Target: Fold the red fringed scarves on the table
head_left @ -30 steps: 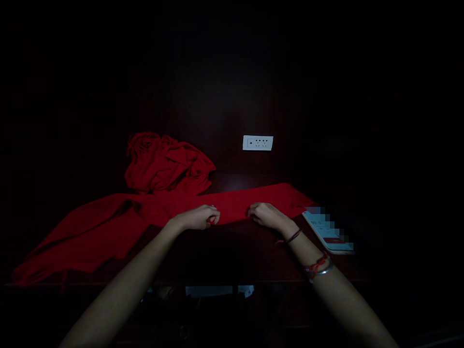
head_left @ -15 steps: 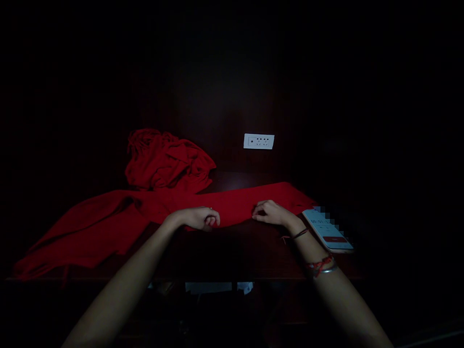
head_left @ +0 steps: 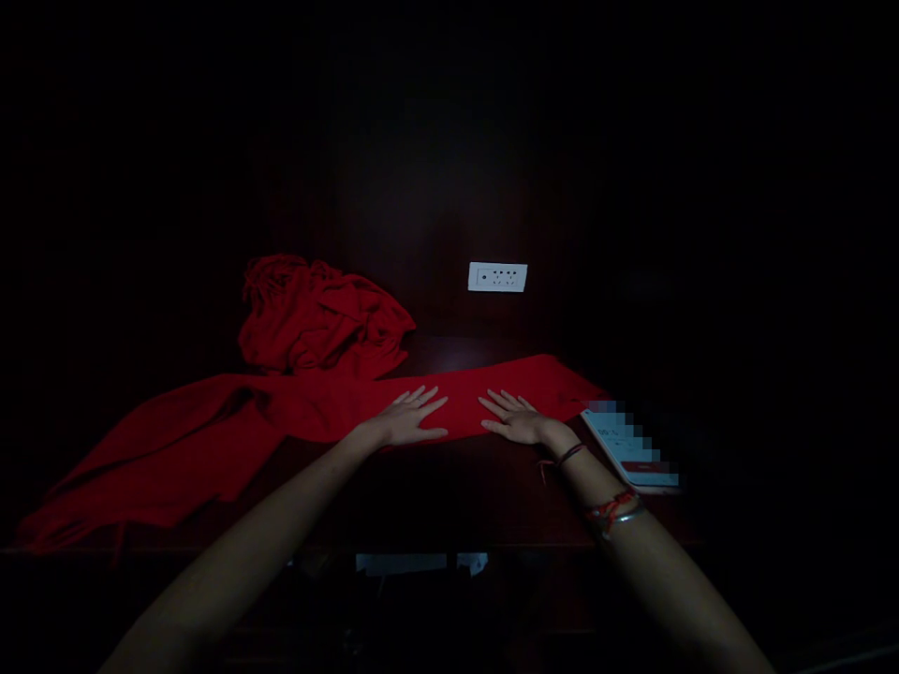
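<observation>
A long red scarf (head_left: 460, 402) lies across the dark table, flat towards the right and loosely rumpled at its left end, where fringe hangs at the table's front edge. My left hand (head_left: 413, 418) rests flat on the middle of it with fingers spread. To the right, my right hand (head_left: 515, 419) also lies palm down on the cloth, its fingers stretched out. A strip of flat red fabric shows between the two hands. Behind the scarf's left half sits a crumpled heap of red fringed cloth (head_left: 323, 318).
A phone (head_left: 628, 449) with a lit, partly blurred screen lies by the scarf's right end. On the dark back wall is a white socket plate (head_left: 497, 277). The table's front edge (head_left: 506, 546) runs below my forearms, with pale objects under it.
Both hands have gone from curled fingers at the scarf's near edge to spread flat on the cloth. The scarf itself looks nearly unmoved, and the view has shifted slightly.
</observation>
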A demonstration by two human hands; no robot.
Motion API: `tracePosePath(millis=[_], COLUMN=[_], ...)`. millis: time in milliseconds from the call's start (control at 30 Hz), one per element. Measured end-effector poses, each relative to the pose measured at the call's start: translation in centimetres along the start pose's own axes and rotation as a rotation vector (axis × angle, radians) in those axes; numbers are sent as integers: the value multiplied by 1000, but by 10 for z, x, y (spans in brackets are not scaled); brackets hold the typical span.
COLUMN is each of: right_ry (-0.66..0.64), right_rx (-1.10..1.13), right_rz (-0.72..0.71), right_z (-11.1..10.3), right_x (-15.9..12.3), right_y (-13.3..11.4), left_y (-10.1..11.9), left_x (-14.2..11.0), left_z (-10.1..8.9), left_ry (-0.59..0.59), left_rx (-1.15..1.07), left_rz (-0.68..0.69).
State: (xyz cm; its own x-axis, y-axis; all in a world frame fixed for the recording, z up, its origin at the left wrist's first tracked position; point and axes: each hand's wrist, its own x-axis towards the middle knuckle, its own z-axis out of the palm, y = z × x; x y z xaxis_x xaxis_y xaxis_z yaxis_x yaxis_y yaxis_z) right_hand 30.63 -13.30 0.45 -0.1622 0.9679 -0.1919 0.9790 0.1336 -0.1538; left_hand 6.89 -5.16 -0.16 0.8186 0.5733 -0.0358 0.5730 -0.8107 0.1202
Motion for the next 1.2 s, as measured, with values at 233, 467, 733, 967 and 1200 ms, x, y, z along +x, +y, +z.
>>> tracePosePath(millis=[233, 467, 733, 967, 1200], right_ry=[275, 325, 406, 520, 381], right_rx=[52, -91, -276, -283, -141], right_rz=[-229, -512, -478, -415, -531], right_z=[-17, -19, -12, -13, -14], right_x=[-16, -21, -18, -16, -18], right_y=[-15, -44, -55, -56, -48], left_y=[22, 35, 29, 32, 25], left_x=[-19, -41, -36, -35, -37], left_z=[-21, -41, -43, -42, -40], left_ry=[218, 82, 173, 261, 83], left_rx=[102, 143, 227, 286, -2], left_rz=[152, 226, 217, 210, 336])
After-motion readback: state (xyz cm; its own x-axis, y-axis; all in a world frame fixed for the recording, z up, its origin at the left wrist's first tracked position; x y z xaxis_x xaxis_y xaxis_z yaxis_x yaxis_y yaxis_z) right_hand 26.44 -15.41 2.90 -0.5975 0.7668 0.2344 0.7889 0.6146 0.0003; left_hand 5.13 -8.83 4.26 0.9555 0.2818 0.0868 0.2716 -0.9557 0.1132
